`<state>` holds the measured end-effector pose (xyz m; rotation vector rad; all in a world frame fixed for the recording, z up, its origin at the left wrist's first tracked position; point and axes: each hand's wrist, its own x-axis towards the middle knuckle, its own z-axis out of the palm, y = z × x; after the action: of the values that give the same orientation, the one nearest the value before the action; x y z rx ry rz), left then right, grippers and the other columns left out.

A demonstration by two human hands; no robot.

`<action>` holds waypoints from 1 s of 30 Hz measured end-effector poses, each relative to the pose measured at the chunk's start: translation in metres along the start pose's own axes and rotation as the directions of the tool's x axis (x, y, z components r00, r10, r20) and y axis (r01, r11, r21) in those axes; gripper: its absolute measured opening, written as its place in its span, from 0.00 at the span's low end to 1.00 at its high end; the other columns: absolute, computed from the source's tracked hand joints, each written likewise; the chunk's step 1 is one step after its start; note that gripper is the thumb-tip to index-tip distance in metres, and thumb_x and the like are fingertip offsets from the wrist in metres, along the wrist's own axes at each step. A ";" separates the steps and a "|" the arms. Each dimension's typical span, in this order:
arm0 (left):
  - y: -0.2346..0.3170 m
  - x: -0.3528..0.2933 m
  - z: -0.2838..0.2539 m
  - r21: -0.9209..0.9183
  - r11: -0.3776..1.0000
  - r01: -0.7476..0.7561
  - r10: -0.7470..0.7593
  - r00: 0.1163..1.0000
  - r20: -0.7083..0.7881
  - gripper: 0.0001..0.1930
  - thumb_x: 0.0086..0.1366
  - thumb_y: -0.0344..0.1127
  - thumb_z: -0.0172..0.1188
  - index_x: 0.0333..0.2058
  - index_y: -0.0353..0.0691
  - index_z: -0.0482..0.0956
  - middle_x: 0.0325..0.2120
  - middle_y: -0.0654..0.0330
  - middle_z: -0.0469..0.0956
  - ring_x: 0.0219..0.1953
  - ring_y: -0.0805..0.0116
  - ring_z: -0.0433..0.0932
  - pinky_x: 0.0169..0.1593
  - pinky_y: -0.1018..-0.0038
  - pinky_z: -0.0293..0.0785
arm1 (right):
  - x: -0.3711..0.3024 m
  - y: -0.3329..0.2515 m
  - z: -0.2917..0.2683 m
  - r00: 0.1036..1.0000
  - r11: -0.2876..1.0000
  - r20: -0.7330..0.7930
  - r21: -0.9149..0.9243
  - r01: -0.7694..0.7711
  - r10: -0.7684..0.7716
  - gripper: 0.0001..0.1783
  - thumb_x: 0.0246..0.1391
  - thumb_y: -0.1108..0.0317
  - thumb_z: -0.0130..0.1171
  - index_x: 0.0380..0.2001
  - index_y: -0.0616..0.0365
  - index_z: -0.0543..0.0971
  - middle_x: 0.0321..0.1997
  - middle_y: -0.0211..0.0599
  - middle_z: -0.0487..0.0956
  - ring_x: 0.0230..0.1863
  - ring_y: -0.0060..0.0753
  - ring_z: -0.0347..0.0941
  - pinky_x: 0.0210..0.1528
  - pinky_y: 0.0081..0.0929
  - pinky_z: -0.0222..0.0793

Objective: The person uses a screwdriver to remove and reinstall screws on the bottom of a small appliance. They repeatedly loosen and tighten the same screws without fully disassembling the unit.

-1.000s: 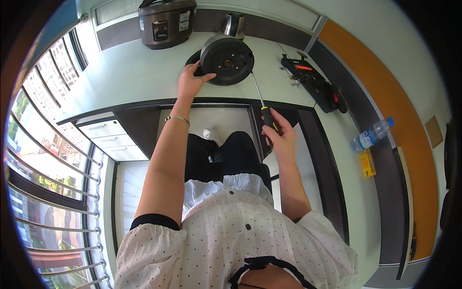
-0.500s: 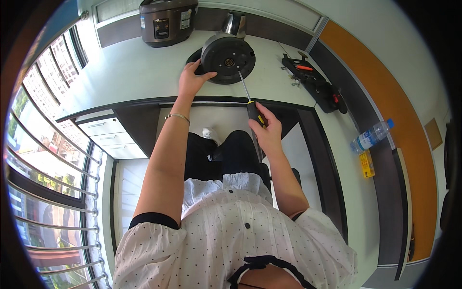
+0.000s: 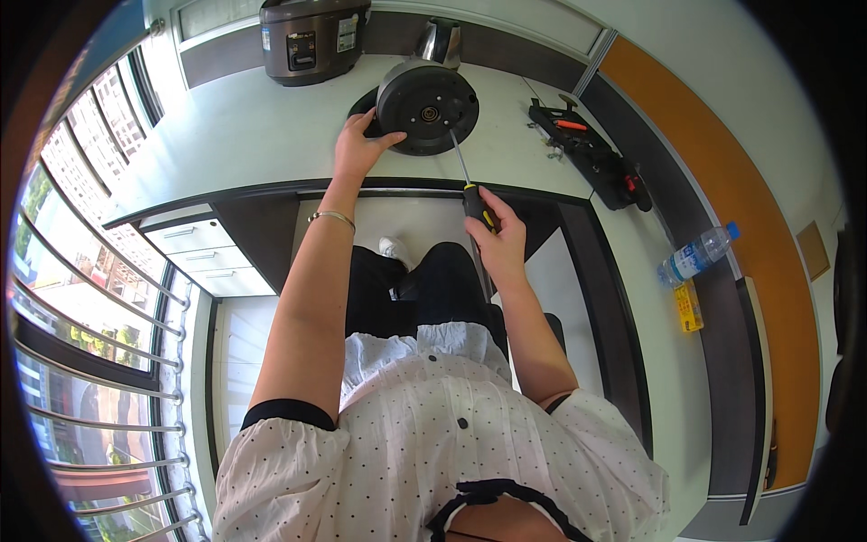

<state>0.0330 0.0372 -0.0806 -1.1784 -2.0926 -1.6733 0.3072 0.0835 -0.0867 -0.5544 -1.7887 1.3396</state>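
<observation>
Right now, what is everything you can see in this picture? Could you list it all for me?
Kettle: one, dark grey, lying on the desk with its round base toward the person.
Screwdriver: one, black and yellow handle, metal tip at the kettle's base.
Rice cooker: one, dark, far edge of the desk.
Tool case: one, black, open, right of the kettle.
Water bottle: one, clear with blue cap, on the right counter.
Yellow box: one, small, beside the bottle.
Desk: one, white top.
Drawers: one white set, under the desk at left.
Left hand: on the kettle's side, bracelet on the wrist.
Right hand: grips the screwdriver handle.
</observation>
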 end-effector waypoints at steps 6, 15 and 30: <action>0.001 0.001 -0.001 -0.009 0.999 0.046 -0.046 0.998 0.035 0.39 0.41 0.49 0.74 0.52 0.36 0.74 0.44 0.54 0.75 0.49 0.58 0.73 0.53 0.67 0.69 | 0.001 0.003 0.002 1.000 1.000 0.002 0.017 0.007 -0.007 0.30 0.43 0.77 0.61 0.54 0.65 0.72 0.36 0.32 0.76 0.32 0.18 0.70 0.36 0.17 0.67; 0.005 0.000 -0.003 -0.007 0.998 0.061 -0.061 0.997 0.046 0.39 0.41 0.49 0.74 0.52 0.36 0.74 0.45 0.54 0.74 0.50 0.58 0.73 0.53 0.67 0.69 | 0.002 0.005 0.002 0.998 0.997 -0.005 0.014 0.070 -0.070 0.30 0.43 0.78 0.61 0.54 0.63 0.72 0.35 0.31 0.77 0.29 0.16 0.70 0.27 0.14 0.64; 0.003 -0.001 -0.002 -0.011 0.999 0.042 -0.042 0.999 0.028 0.39 0.42 0.49 0.73 0.52 0.34 0.73 0.43 0.54 0.75 0.47 0.59 0.74 0.51 0.68 0.69 | 0.002 0.004 0.002 0.997 0.997 -0.001 0.002 0.072 -0.072 0.30 0.43 0.79 0.61 0.54 0.62 0.72 0.35 0.30 0.77 0.29 0.17 0.71 0.27 0.13 0.65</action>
<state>0.0351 0.0353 -0.0780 -1.1753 -2.1417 -1.6986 0.3036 0.0852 -0.0898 -0.4849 -1.7889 1.2918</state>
